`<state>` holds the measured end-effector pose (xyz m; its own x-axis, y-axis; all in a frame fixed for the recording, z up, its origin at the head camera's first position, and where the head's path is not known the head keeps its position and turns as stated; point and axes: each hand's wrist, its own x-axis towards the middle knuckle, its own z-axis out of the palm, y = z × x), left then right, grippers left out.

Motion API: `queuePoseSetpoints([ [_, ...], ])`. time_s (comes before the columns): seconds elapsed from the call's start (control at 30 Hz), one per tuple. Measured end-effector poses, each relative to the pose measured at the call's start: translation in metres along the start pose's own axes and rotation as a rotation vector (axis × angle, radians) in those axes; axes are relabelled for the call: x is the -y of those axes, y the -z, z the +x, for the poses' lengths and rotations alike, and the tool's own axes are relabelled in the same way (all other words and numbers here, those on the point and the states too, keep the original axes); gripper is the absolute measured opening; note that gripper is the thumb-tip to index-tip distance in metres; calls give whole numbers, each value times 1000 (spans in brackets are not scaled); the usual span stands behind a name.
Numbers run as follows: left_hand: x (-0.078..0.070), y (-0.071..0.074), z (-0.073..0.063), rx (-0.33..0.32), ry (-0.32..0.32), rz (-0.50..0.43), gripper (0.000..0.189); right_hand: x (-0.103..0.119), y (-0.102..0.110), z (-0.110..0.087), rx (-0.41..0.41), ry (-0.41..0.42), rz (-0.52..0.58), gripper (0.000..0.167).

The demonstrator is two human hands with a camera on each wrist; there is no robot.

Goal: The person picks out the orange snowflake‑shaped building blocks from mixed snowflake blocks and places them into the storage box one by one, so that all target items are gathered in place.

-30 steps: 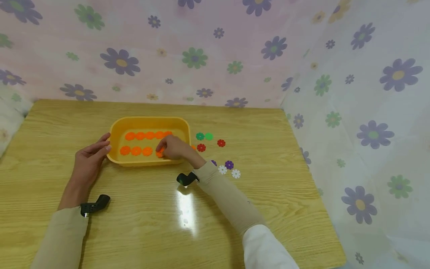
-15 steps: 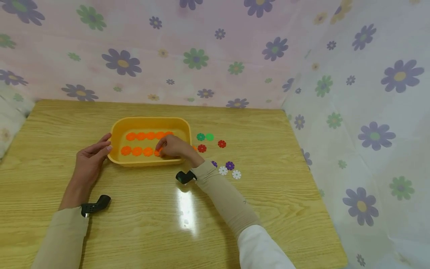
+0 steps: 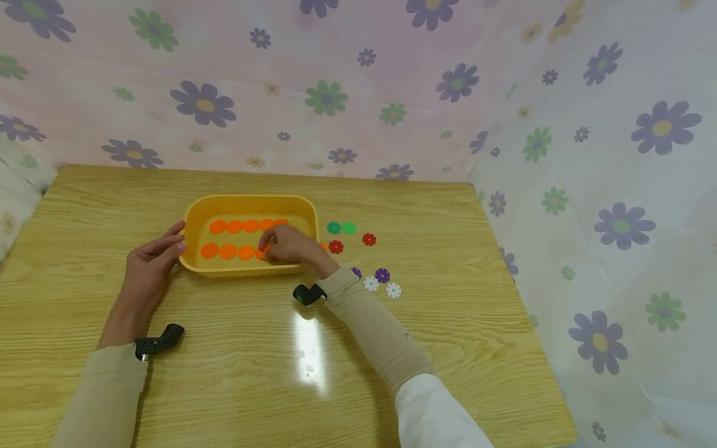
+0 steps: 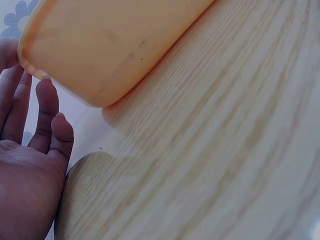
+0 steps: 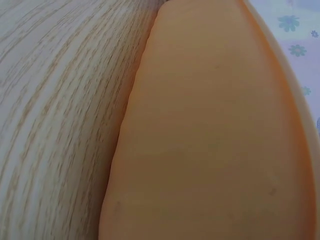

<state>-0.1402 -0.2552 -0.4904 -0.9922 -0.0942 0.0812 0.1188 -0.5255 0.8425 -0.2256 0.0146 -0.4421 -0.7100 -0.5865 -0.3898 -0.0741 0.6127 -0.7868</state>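
A yellow plastic basin [image 3: 252,272] holds two rows of orange notched discs, with a back row [image 3: 250,226] and a front row [image 3: 227,251]. My right hand [image 3: 288,244] reaches over the basin's near wall and pinches an orange notched disc [image 3: 261,254] at the right end of the front row. The fingers partly cover that disc. In the right wrist view only the basin's outer wall [image 5: 205,125] shows, with the hand out of sight. My left hand [image 3: 147,267] touches the basin's left end with extended fingers; the left wrist view shows fingertips at the rim [image 4: 31,67].
Right of the basin lie two green discs [image 3: 341,228], red discs [image 3: 369,239], purple discs [image 3: 383,275] and white discs [image 3: 371,284]. An orange disc [image 3: 323,247] shows partly behind the right wrist. Flower-patterned sheets [image 3: 325,124] rise behind the wooden table [image 3: 241,373] and to its right.
My right hand has slid slightly left with the pinched orange disc, narrowing the gap to its neighbour in the front row. My left hand stays at the basin's end.
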Motion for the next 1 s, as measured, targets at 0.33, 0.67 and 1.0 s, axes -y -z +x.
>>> queuePoseSetpoints([
  [0.33,0,0,-1,-1,8,6,24,-2,-1,3,30,28,-39,7],
  [0.67,-1,1,0,-2,21,5,26,2,-1,2,42,46,-25,14],
  [1.0,-2,0,0,-6,31,7,25,1,-2,6,26,95,-112,13],
])
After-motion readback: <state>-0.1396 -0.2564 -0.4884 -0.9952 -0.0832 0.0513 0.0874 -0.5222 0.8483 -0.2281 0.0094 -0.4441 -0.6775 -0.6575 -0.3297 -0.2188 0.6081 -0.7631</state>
